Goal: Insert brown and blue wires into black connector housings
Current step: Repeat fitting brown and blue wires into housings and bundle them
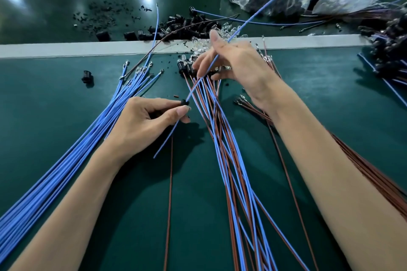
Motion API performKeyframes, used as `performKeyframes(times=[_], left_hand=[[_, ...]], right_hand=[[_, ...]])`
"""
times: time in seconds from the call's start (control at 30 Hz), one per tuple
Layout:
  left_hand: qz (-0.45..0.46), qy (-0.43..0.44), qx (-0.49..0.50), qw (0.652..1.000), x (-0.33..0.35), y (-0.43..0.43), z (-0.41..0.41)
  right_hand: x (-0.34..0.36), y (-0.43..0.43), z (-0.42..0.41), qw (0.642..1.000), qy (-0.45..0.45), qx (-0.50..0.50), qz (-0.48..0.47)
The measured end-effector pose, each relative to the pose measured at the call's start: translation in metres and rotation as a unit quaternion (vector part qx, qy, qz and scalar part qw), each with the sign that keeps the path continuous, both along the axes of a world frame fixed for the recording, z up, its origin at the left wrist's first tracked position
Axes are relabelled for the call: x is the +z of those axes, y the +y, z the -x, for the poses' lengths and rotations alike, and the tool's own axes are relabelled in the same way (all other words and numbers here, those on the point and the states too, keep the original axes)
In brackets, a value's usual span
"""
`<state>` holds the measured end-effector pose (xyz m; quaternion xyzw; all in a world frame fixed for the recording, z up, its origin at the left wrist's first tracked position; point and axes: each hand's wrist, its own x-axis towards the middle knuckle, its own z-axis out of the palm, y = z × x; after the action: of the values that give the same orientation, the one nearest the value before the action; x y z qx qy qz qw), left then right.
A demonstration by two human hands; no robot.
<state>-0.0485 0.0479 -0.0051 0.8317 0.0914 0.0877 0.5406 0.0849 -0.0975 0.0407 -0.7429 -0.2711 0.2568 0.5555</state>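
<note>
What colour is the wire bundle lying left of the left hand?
The bundle is blue, head view.

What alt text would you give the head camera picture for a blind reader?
A person's left hand pinches a small black connector housing on a long blue wire that runs up across the right hand. Bundles of blue and brown wires lie on a green table.

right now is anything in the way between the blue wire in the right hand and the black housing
Nothing visible. The blue wire runs from the right hand straight to the black connector housing pinched by the left hand, crossing over the blue and brown wire bundle.
</note>
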Motion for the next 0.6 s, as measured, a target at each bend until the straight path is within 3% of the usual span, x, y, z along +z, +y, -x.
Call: performKeyframes(times=[0.37, 0.6], left_hand=[[-0.007, -0.010, -0.005, 1.000, -0.003, 0.002, 0.001], [0.006, -0.018, 0.009, 1.000, -0.004, 0.003, 0.002]], right_hand=[[-0.012, 0.011, 0.015, 0.987, -0.028, 0.141, 0.078], [-0.007, 0.004, 0.005, 0.999, -0.014, 0.014, -0.045]])
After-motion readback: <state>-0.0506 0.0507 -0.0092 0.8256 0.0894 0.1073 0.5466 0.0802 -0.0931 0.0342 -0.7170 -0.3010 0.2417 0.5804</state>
